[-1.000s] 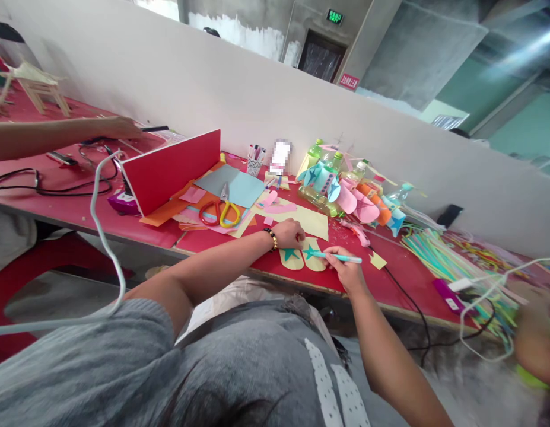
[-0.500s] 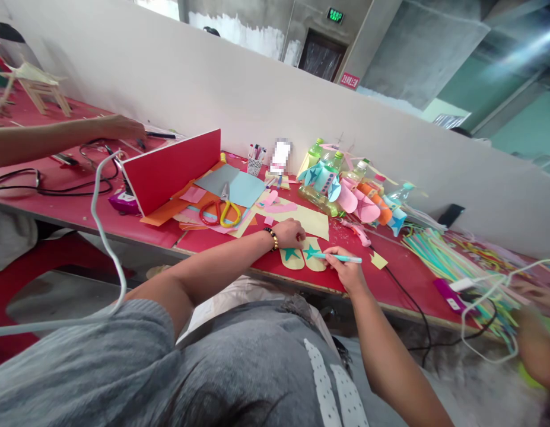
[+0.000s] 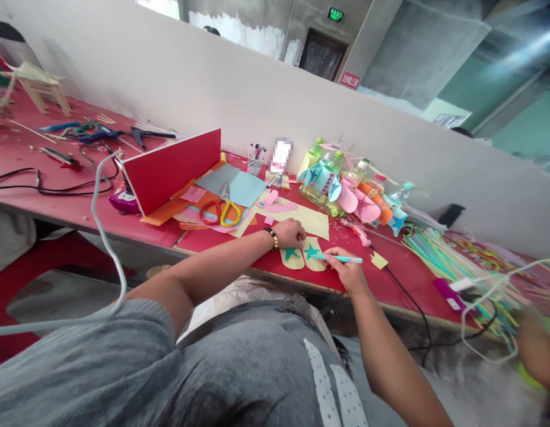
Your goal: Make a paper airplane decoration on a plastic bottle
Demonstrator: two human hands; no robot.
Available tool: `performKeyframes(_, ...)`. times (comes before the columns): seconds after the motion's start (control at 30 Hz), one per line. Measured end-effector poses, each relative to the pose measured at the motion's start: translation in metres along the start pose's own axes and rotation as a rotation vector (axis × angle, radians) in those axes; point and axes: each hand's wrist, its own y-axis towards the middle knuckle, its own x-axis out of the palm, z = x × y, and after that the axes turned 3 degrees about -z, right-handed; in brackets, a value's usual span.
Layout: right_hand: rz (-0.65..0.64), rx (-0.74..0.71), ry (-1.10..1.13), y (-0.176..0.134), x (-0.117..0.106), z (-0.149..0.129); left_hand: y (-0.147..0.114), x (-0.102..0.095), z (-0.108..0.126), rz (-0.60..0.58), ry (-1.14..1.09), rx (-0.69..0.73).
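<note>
While the right hand (image 3: 345,270) is gripping a teal marker (image 3: 343,258) over one yellow paper cutout (image 3: 316,265) on the bench (image 3: 376,286), the left hand (image 3: 290,232) is resting, curled, by its twin (image 3: 293,264), hold unclear from here; both teal stars (image 3: 311,251) are looking nearly filled.

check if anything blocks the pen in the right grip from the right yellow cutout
Nothing visible does: the teal pen in the right grip reaches the star on the right yellow cutout; the left grip is clear.
</note>
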Motion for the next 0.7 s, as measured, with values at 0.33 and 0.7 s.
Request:
performKeyframes(0.33, -0.011, 0.005, 0.004, -0.0009, -0.0003, 0.0013, -0.0002, -0.0012, 0.0004, -0.01, 0.005, 0.004)
performKeyframes(0.7, -0.023, 0.004, -0.008, -0.002, -0.001, -0.0005, -0.0007, -0.0017, 0.0008, -0.012, -0.003, -0.001)
